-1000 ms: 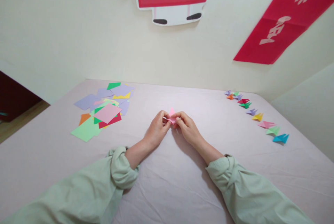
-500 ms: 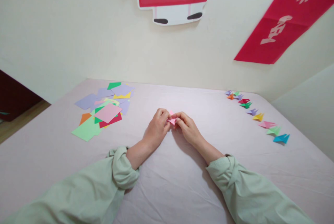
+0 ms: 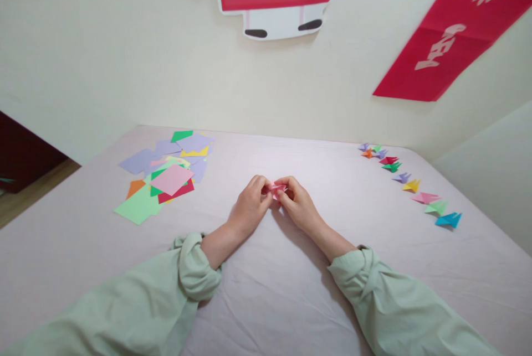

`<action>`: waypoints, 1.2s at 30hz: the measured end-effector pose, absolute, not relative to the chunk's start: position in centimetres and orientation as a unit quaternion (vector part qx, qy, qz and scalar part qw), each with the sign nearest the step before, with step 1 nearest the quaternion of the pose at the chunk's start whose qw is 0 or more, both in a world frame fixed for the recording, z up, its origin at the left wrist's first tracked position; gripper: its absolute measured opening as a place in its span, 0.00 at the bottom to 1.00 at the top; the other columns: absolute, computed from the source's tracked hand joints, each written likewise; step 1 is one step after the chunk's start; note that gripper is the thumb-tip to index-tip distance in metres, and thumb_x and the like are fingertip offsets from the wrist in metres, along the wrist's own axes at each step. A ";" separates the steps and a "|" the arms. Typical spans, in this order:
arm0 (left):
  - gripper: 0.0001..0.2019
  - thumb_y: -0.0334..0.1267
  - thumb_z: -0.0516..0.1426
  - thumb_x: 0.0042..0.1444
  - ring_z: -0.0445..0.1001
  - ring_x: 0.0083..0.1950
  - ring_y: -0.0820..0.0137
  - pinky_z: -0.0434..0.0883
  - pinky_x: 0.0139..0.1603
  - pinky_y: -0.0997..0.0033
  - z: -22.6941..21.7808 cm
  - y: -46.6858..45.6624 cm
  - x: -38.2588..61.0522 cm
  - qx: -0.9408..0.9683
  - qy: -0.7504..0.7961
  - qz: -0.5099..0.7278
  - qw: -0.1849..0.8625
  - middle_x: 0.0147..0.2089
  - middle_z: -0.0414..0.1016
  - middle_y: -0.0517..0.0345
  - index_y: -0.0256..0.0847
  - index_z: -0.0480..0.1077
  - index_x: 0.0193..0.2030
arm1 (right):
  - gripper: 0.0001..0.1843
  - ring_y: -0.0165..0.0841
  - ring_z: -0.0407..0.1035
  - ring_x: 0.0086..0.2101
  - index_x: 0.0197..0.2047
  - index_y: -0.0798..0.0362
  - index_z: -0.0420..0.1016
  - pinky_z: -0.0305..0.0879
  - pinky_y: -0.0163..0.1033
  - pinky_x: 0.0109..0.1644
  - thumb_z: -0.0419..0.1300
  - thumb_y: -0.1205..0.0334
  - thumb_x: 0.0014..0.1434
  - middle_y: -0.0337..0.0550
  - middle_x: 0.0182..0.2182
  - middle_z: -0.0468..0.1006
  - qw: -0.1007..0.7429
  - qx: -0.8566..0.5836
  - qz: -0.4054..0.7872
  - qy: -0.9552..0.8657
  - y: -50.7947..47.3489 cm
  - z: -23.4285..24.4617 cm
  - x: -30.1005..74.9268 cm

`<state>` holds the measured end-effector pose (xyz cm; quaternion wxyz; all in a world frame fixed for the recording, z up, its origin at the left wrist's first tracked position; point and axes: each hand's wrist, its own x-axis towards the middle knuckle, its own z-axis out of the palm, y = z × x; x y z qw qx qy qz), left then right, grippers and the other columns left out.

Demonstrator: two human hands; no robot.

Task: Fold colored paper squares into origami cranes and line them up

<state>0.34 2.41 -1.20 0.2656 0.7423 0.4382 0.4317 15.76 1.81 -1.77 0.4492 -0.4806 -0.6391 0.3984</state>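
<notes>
- The pink paper lies directly between the two hands, at their fingertips, small and folded; the fingers cover much of it.
- What shows of it seems to run side to side, from one hand toward the other, though its true long axis is hard to tell under the fingers.
- The left hand pinches the left end of the paper between thumb and fingers.
- The right hand grasps the right end, its thumb pressed on the near face and its index finger curled over from beyond.
- Neither hand is nearer: both touch the paper, and their fingertips almost meet around it.
- Beneath the hands spreads the table, covered with a pale cloth.
- Well to the left of the hands lies a heap of loose sheets, with a pink sheet on top.
- Well to the right of the hands, a slanting row of folded figures runs from near the wall to a blue figure at the person's end.
</notes>
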 end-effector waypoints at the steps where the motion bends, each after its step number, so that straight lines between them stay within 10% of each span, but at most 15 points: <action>1: 0.03 0.30 0.53 0.58 0.68 0.40 0.70 0.66 0.42 0.70 -1.1 2.3 0.4 0.746 0.434 0.430 0.267 0.37 0.67 0.59 0.42 0.63 0.35 | 0.07 0.31 0.68 0.30 0.42 0.51 0.67 0.65 0.37 0.35 0.54 0.62 0.58 0.38 0.33 0.73 0.450 -0.483 0.396 -0.638 1.8 -1.8 15.8; 36: 0.02 0.31 0.54 0.56 0.70 0.34 0.71 0.67 0.37 0.71 -1.4 2.4 0.5 0.665 0.483 0.441 0.361 0.33 0.69 0.61 0.41 0.65 0.35 | 0.12 0.32 0.67 0.30 0.35 0.50 0.67 0.63 0.37 0.37 0.47 0.56 0.66 0.37 0.27 0.71 0.431 -0.469 0.396 -0.662 1.1 -0.8 15.3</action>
